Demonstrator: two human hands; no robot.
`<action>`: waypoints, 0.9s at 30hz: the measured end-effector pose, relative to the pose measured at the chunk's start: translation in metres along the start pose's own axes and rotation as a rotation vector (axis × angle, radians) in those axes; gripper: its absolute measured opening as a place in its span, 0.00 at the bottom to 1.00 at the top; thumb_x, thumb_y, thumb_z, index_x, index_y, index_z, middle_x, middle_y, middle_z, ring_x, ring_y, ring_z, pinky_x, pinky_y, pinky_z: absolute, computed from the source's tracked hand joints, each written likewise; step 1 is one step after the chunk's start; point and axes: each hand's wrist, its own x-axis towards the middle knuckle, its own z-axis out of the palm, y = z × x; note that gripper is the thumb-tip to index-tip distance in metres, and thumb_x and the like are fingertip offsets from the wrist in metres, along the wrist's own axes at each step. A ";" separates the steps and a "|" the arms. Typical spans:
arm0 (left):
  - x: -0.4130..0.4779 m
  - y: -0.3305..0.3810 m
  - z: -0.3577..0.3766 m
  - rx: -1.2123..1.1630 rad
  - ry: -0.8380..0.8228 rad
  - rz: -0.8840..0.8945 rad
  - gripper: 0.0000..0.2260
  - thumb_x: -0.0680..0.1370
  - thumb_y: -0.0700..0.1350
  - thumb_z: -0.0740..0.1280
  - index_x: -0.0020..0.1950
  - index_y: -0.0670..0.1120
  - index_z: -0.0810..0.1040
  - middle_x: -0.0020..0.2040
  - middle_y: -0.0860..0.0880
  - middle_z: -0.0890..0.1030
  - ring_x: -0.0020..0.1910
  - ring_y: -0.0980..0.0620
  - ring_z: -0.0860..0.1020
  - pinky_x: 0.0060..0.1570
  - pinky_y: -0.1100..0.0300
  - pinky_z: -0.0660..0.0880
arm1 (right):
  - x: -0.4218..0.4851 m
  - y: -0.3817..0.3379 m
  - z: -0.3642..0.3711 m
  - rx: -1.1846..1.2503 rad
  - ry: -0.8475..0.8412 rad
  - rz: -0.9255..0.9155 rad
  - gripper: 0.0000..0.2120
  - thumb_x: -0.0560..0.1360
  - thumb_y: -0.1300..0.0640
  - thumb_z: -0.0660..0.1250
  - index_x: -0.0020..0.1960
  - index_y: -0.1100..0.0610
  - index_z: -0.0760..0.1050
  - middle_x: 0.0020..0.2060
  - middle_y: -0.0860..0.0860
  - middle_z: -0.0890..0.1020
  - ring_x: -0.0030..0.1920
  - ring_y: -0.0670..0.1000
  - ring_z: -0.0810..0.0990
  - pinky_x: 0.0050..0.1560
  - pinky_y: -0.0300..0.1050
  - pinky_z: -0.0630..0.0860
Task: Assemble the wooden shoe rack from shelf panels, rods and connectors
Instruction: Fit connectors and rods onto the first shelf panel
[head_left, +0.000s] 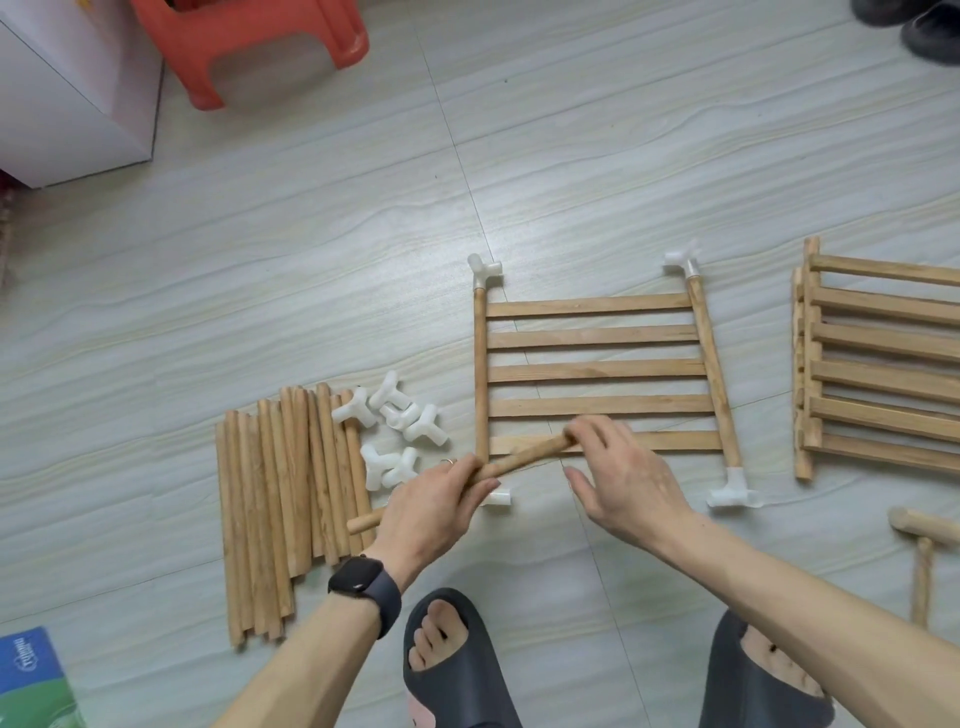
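Left hand (436, 506) grips a wooden rod (519, 457) in curled fingers; right hand (628, 483) lays bent fingers on its far end, thumb apart. The rod slants over the near corner of a shelf panel (597, 370) lying on the floor (311, 260), white connectors (485, 267) at its corners.

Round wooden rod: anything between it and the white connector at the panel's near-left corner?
Nothing loose. The round wooden rod is held over the white plastic connector; only the gripping left hand covers part of it.
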 end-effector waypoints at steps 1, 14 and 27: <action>0.002 -0.003 0.001 -0.073 0.031 -0.051 0.13 0.82 0.63 0.55 0.55 0.56 0.71 0.42 0.56 0.77 0.39 0.54 0.76 0.37 0.53 0.74 | 0.005 0.004 -0.001 0.010 0.012 0.043 0.23 0.77 0.53 0.70 0.69 0.56 0.70 0.65 0.51 0.74 0.59 0.54 0.75 0.47 0.52 0.80; 0.035 -0.012 0.019 -0.319 -0.055 -0.633 0.11 0.84 0.47 0.59 0.61 0.41 0.65 0.54 0.40 0.80 0.51 0.38 0.78 0.44 0.53 0.69 | -0.011 0.050 0.027 -0.238 -0.490 0.148 0.40 0.80 0.46 0.60 0.83 0.51 0.41 0.83 0.49 0.41 0.82 0.53 0.43 0.80 0.54 0.54; 0.031 -0.011 0.029 -0.139 0.042 -0.546 0.17 0.81 0.45 0.63 0.66 0.46 0.61 0.52 0.43 0.77 0.49 0.38 0.79 0.39 0.51 0.70 | -0.008 0.045 0.021 -0.253 -0.569 0.160 0.40 0.81 0.48 0.59 0.83 0.52 0.37 0.82 0.49 0.36 0.82 0.52 0.39 0.79 0.55 0.57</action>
